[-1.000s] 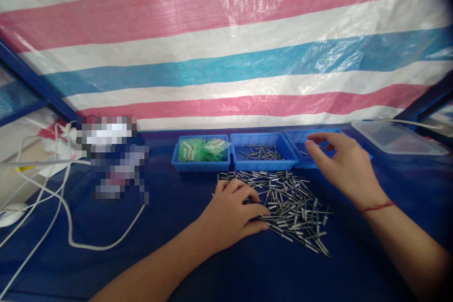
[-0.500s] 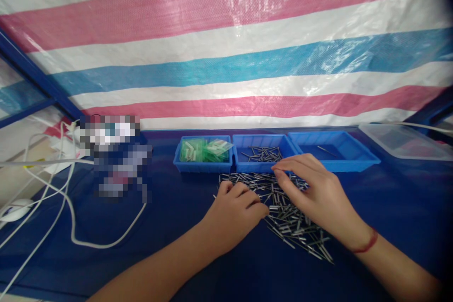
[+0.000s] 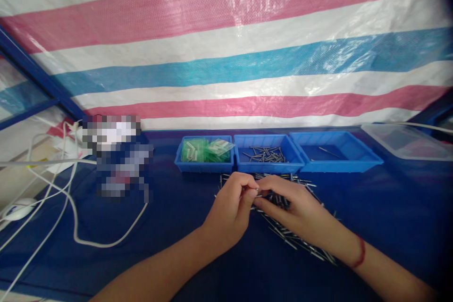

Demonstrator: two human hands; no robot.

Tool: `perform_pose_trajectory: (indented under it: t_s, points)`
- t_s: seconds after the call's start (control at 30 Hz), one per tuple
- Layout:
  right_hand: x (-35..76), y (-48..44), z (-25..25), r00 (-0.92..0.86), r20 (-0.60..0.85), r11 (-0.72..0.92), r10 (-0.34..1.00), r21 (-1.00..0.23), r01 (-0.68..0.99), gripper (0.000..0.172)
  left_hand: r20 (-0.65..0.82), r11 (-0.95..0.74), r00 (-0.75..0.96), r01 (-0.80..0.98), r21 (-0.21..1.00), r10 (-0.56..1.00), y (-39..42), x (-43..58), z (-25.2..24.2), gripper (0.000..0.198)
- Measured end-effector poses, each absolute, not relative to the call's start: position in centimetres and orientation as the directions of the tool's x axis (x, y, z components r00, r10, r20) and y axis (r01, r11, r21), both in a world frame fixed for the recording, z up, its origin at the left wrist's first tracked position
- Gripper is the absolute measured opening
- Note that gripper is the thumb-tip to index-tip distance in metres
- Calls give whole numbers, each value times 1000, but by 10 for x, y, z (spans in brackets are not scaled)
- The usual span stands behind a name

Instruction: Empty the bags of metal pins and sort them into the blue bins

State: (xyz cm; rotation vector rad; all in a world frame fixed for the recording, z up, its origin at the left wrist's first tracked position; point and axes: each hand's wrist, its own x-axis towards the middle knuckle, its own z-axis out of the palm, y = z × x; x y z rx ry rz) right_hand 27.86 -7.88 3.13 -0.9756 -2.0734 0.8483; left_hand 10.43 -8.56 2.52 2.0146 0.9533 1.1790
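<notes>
My left hand (image 3: 231,207) is closed, thumb and forefinger pinching a thin metal pin (image 3: 256,190) of which only a small bit shows. My right hand (image 3: 295,205) meets it from the other side, fingertips pressed together at the same pin; whether it grips that pin or another one is hidden. Both hands are above a loose pile of thin metal pins (image 3: 295,240) on the blue table, and they cover much of it. Behind the pile, the middle blue bin (image 3: 269,167) contains several pins (image 3: 267,155).
The left blue bin (image 3: 204,166) holds green packets (image 3: 207,150). Two thin pieces lie in the right blue bin (image 3: 345,165). A clear plastic lid (image 3: 406,141) is at far right. White cables (image 3: 76,226) loop across the left. A striped sheet (image 3: 226,71) hangs behind.
My left hand has lifted from the pile with a pin in its pinch. My right hand has come left and down from the middle bin's front edge, and the fingertips now meet.
</notes>
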Motion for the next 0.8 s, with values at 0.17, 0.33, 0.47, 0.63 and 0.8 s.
perform_pose_trajectory:
  t_s: [0.17,0.33,0.47,0.63,0.8]
  points:
    - [278,-79,32,-459,244,440,854,-810,388,13,379,-458,317,232,858,870,-87,106,20,9]
    - [278,-80,35,-428,246,424,870,-816,393,13,307,-401,321,286,870,896,-87,104,26,14]
    - [282,-80,36,-391,288,443,874,-804,397,10,313,-410,312,323,853,897,-86,102,32,14]
    - [285,-79,37,-318,322,428,892,-828,363,10,329,-455,347,390,801,878,-83,102,34,13]
    - [284,-79,36,-286,307,388,908,-874,294,12,304,-450,372,413,792,877,-82,103,32,16]
